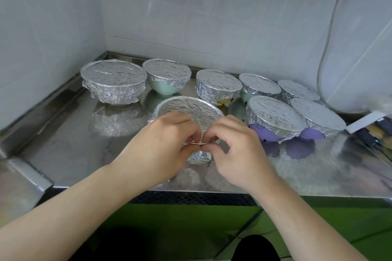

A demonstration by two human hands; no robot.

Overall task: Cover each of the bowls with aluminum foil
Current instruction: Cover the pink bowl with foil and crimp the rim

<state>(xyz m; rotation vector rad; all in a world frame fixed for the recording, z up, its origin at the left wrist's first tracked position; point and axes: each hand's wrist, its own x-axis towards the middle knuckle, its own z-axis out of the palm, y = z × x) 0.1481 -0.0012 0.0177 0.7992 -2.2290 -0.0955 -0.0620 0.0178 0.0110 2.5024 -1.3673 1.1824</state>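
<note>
A foil-covered bowl (187, 108) stands near the front middle of the steel counter (70, 146). My left hand (163, 144) and my right hand (231, 148) meet at its near rim, and the fingers of both pinch the foil edge there. The hands hide the near side of this bowl. Behind it stand several other bowls, all with foil over their tops: a large fully wrapped one (113, 81), a pale green one (167, 78), and a purple one (273, 118).
White tiled walls close off the back and left. A white appliance (360, 48) with a cord stands at the right. A foil box (369, 125) lies at the right edge. The counter's front lip runs just below my wrists.
</note>
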